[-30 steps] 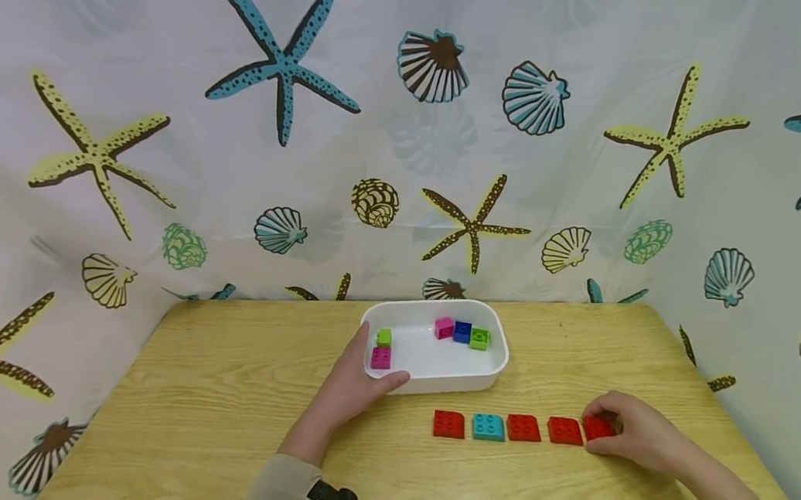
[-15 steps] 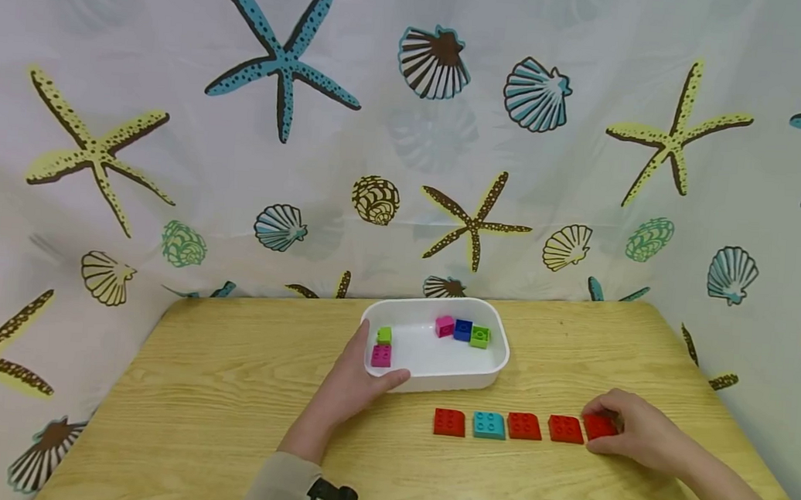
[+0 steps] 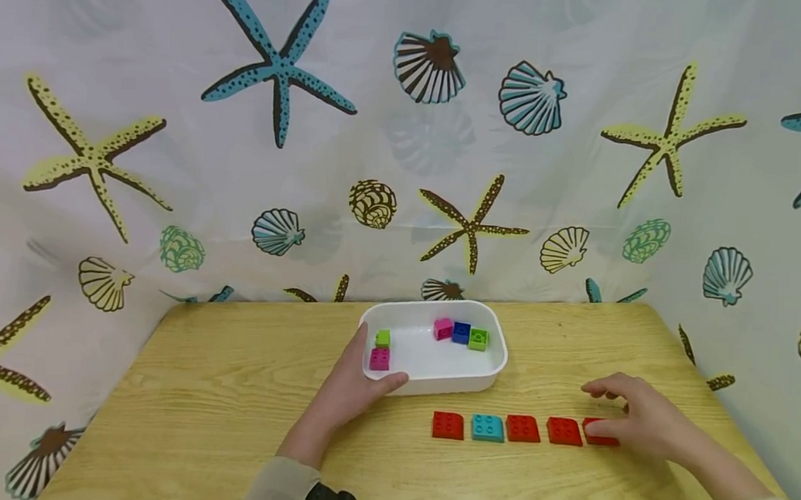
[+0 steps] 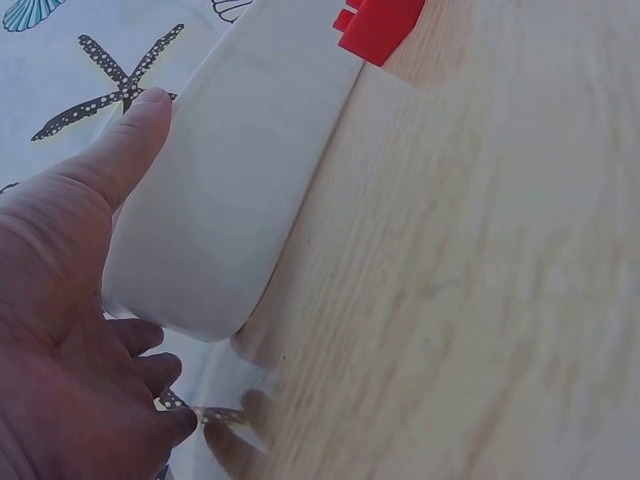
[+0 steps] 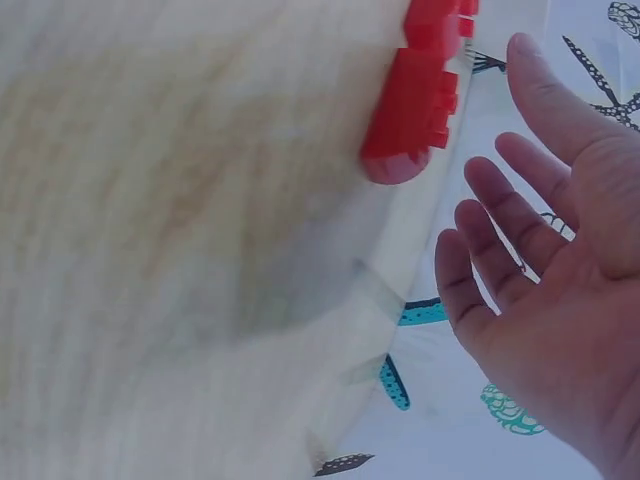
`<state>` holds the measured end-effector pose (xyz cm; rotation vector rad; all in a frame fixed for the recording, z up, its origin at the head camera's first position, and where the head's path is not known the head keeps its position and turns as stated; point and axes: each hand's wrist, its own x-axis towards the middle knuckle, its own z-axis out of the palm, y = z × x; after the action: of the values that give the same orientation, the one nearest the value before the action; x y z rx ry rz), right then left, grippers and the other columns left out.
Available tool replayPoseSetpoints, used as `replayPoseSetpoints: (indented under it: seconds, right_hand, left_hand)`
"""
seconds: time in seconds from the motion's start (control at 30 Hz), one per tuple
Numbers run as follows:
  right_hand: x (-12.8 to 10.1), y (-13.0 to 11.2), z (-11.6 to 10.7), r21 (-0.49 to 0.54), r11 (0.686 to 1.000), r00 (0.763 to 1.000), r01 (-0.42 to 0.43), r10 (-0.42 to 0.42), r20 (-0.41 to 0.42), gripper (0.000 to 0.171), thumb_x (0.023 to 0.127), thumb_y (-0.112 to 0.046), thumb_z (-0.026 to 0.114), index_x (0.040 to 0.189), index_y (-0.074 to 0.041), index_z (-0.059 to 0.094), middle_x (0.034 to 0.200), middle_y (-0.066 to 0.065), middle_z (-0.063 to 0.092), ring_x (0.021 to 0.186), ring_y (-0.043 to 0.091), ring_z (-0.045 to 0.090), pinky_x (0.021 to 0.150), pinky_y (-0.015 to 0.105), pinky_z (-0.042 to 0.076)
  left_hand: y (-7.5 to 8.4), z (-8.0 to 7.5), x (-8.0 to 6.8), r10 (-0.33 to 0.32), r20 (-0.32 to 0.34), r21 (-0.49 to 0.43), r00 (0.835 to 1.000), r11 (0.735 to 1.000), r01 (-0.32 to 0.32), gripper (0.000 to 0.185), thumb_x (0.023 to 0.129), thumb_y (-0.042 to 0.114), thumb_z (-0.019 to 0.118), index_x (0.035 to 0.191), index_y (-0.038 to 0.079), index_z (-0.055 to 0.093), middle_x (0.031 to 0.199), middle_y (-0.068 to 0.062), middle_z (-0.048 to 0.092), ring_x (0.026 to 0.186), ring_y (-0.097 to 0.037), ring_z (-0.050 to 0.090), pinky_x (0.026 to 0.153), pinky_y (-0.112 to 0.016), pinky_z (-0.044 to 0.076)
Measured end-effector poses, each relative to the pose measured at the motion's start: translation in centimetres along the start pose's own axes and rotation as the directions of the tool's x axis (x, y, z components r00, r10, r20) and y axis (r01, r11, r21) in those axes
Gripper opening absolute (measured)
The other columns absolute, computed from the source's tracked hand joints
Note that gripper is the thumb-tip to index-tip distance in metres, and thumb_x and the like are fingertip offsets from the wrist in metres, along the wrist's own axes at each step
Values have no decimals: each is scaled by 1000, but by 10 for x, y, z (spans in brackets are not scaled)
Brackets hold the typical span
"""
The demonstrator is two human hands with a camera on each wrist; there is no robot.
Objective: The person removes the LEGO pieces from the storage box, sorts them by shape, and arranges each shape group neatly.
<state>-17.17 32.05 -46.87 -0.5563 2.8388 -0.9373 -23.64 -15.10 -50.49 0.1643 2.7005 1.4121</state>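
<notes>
Fingers [image 5: 510,212] of right hand [image 3: 649,422] found released; white container [image 3: 447,385] grasped by left hand [image 3: 352,386]

The white container, open-topped and rounded at the corners, is set on the wooden bench [image 3: 238,378]. It is held at its left end, with the left thumb laid against the front wall. Inside, at that end, a small lime brick [image 3: 383,339] is placed just behind a magenta brick [image 3: 380,358]. Toward the far right corner, a pink brick [image 3: 443,329], a dark blue brick [image 3: 460,332] and a larger lime brick [image 3: 478,339] are lined up side by side.

In front of the container, a row is laid on the bench, from left to right: a first red brick [image 3: 448,425], a turquoise brick [image 3: 487,428], a second red brick [image 3: 524,428], a third red brick [image 3: 564,431] and an end red brick [image 5: 402,115]. Four studs are shown on top of each of the first four. The end red brick is partly covered by the right thumb in the head view. In the right wrist view, a rounded end and side-facing studs are noted on it, and the parted fingers are seen apart from it. Contact with its neighbour cannot be confirmed.
</notes>
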Motion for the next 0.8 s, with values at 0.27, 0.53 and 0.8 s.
replayPoseSetpoints:
  seconds: [0.27,0.53,0.8]
  right_hand:
    - [19,-23,-6,-13,999,992,44,-45,-118,63,96,-29,89,147,0,66,142,22,68,134,50,59,109,71,50]
    - [48,-50,-2,-90,995,977,46,-64,-201,65,95,-29,90,150,-3,66,148,21,66,136,49,56,112,72,47]
    - [79,-68,1,-82,995,980,51,-66,-189,66,98,-30,88,154,-6,64,153,19,64,143,48,52,117,71,43]
  left_hand:
    - [-1,0,0,1,-4,-2,1000,1000,-1,126,92,50,89,179,13,5,183,-16,19,166,-45,23,129,-66,27]
    - [-3,2,0,13,-3,-8,1000,1000,-13,126,93,49,89,179,13,5,183,-16,19,166,-44,23,129,-66,27]
    - [0,0,-2,29,-7,-14,1000,999,-29,124,94,48,89,179,12,6,182,-18,20,165,-46,24,128,-68,27]
